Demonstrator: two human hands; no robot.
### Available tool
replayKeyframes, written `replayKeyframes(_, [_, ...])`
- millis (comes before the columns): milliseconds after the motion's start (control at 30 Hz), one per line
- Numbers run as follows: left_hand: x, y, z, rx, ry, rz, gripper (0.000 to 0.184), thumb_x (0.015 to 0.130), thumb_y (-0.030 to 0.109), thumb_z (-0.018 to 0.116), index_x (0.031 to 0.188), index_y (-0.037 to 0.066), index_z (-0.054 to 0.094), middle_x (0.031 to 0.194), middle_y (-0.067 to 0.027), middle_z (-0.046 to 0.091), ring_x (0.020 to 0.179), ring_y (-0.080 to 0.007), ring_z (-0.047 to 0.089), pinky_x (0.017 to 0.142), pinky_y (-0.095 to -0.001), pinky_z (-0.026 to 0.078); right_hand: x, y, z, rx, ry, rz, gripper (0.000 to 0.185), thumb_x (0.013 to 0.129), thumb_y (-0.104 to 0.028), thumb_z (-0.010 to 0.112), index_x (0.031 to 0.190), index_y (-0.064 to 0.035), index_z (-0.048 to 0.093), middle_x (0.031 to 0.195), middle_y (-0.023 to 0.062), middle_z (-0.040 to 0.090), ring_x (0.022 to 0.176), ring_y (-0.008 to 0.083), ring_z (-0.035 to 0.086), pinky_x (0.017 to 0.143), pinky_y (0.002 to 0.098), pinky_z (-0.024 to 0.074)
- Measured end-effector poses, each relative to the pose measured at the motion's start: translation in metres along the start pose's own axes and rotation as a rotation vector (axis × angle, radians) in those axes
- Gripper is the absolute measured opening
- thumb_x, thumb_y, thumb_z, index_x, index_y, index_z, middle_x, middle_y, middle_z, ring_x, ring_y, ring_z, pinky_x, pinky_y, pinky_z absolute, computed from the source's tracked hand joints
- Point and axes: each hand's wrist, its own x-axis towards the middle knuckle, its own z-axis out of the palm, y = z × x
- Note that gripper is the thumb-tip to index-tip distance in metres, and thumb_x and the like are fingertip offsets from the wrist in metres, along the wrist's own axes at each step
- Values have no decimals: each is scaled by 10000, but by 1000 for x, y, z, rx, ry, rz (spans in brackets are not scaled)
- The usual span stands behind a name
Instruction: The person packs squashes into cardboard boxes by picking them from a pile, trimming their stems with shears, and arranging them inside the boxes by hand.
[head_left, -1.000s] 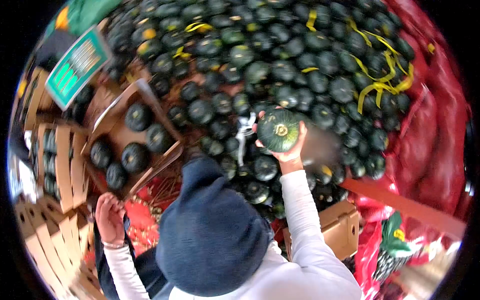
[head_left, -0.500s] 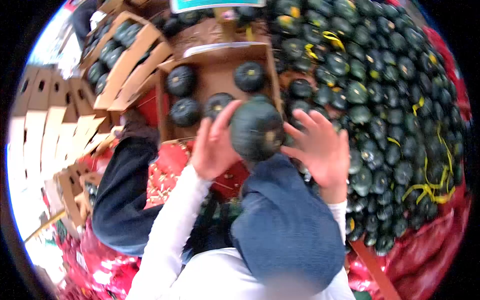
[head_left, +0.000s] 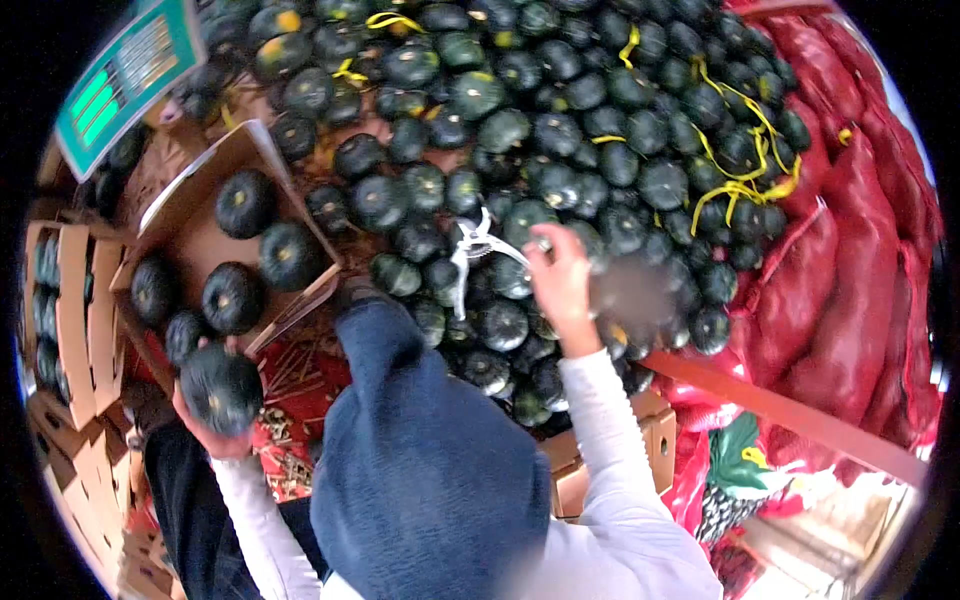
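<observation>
My left hand is closed round the underside of a dark green round squash, at the near edge of an open cardboard box. Several squashes like it sit inside the box, among them one squash just beyond the held one. My right hand is stretched over the large squash pile, with its fingers curled. A white, forked, strip-like thing lies on the pile, one end reaching my right thumb. What those fingers grip is too small and blurred to tell.
Cartons of squashes stand at the far left. A green and white sign rises behind the box. Yellow strips lie on the pile. Full red sacks and an orange-red beam are at the right.
The view has swung to the right. The squash between both hands is now in my left hand alone, beside the box. My right hand has left it, reached over the pile and curled its fingers.
</observation>
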Motion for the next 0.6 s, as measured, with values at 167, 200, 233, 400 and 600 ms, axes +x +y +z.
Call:
replayKeyframes(167, [-36,-22,-25,550,-225,-256,848,755,562,682,1360,40,398,1195,-154,571,1070,-282,584,899,-403,499,46,127,-50,-617,106,414,540,764,-300,664,1221,-50,520,1236,181,505,1145,381,464,988,500,372])
replayKeyframes(200, [-38,-28,-40,594,-173,-345,824,730,500,716,1339,32,418,1176,-144,577,1054,-264,585,909,-382,481,56,147,-52,-625,112,487,599,750,-336,679,1251,-57,504,1260,203,480,1151,404,450,998,518,360])
replayKeyframes(233, [-39,-34,-54,634,-121,-437,804,704,438,750,1318,24,439,1157,-135,583,1039,-246,586,919,-361,462,68,185,-50,-498,66,461,698,721,-384,710,1300,-67,483,1294,236,460,1181,420,444,1014,520,353])
replayKeyframes(400, [-34,-64,-156,1516,13,-413,740,676,323,800,1263,-1,488,1156,-159,608,1007,-238,591,919,-341,453,100,184,-56,-572,-301,559,774,609,-525,721,1250,-122,559,1270,221,536,1213,387,485,998,511,385])
replayKeyframes(600, [-33,-56,-193,1648,-11,-362,639,732,279,777,1251,20,508,1151,-126,635,1046,-265,601,930,-359,460,72,126,-52,-495,-247,174,536,763,-350,655,1222,-81,589,1244,196,529,1171,411,446,969,535,392])
